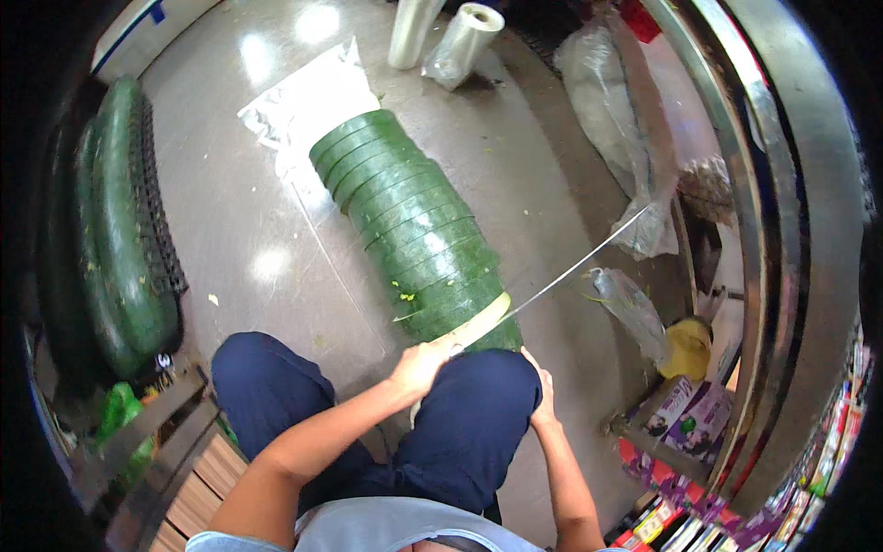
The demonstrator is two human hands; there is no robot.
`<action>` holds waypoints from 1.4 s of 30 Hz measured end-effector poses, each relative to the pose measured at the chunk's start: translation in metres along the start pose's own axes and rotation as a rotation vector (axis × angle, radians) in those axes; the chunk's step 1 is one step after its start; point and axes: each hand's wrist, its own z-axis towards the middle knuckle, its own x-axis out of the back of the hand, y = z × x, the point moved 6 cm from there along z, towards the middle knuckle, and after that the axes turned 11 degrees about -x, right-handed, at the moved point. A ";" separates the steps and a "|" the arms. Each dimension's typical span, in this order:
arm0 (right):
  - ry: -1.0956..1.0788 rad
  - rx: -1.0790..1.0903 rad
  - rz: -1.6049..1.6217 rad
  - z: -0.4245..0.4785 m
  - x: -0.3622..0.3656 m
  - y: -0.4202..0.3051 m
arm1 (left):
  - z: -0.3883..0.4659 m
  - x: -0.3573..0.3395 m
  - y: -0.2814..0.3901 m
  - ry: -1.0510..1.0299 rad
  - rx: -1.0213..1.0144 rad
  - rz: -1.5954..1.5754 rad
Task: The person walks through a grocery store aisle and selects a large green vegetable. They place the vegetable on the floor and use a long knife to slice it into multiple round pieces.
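A large wax gourd with dark green rind lies lengthwise on the floor, cut across into many slices that stand close together. The long thin blade of a knife crosses the gourd's near end, beside a pale cut face, and sticks out to the right. My left hand is at the left end of the blade, closed around what appears to be its handle, which is mostly hidden. Partly covered by my right knee, my right hand is at the gourd's near right end; its grip is unclear. A white plastic sheet lies at the far end.
Whole gourds lie at the left beside black netting. Rolls of clear plastic film stand at the back. Plastic bags, a cardboard box and metal shelf edges line the right side. A wooden slatted seat is lower left.
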 end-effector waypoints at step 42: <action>0.061 0.902 -0.233 0.045 0.066 0.000 | -0.040 -0.031 0.005 0.052 0.017 0.510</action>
